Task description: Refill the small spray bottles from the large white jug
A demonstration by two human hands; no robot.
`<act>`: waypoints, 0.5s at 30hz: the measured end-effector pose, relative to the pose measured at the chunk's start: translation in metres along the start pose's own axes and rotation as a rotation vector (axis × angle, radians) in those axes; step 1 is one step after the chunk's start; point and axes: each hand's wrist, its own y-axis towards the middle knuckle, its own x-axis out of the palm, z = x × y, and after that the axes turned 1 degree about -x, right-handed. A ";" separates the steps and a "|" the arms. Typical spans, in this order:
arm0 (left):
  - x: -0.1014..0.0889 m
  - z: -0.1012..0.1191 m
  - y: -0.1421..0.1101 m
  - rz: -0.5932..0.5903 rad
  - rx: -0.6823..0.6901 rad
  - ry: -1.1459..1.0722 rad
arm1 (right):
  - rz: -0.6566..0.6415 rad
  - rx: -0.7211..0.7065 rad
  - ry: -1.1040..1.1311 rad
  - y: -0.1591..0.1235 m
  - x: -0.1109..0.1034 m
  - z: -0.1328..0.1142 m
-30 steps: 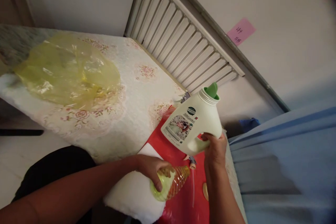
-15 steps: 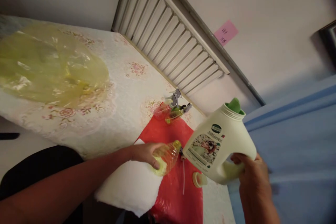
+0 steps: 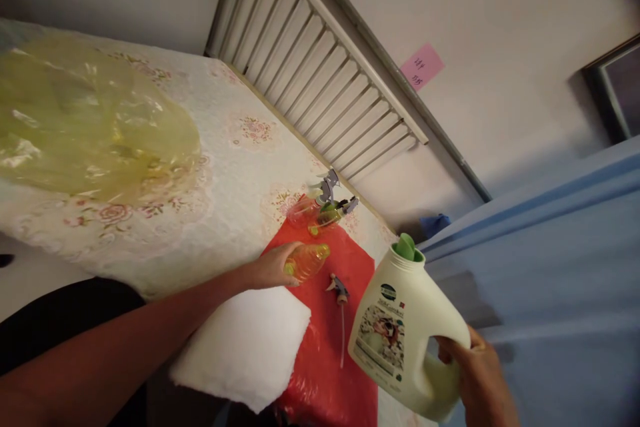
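My left hand [image 3: 273, 267] is closed round a small clear bottle of yellow liquid [image 3: 309, 260], lying tilted over the red plastic sheet [image 3: 325, 360], its open neck pointing right. My right hand [image 3: 477, 380] grips the handle of a large white detergent jug [image 3: 400, 333] with a green spout, held upright at the lower right, apart from the small bottle. A loose spray-trigger head with its thin tube [image 3: 340, 300] lies on the red sheet between the two.
Two more small spray bottles [image 3: 325, 210] lie at the far edge of the red sheet. A white folded pad [image 3: 245, 347] lies in front of it. A yellow plastic bag [image 3: 90, 127] covers the floral tablecloth at left. A slatted panel [image 3: 320, 80] leans on the wall; blue cloth [image 3: 550, 280] hangs at right.
My right hand has swung the jug right and down, away from the small bottle. My left hand has carried the small bottle up onto the red sheet. The view has shifted.
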 end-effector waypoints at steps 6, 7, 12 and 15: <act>0.004 -0.019 0.008 0.048 -0.024 0.096 | -0.131 -0.024 -0.152 -0.019 0.004 -0.007; 0.005 -0.020 0.008 0.043 -0.036 0.131 | -0.158 -0.029 -0.171 -0.021 0.004 -0.008; 0.002 -0.018 0.007 -0.028 -0.068 0.201 | -0.250 -0.048 -0.241 -0.025 0.007 -0.002; 0.001 -0.016 0.006 -0.063 -0.096 0.205 | -0.303 -0.066 -0.295 -0.025 0.010 0.002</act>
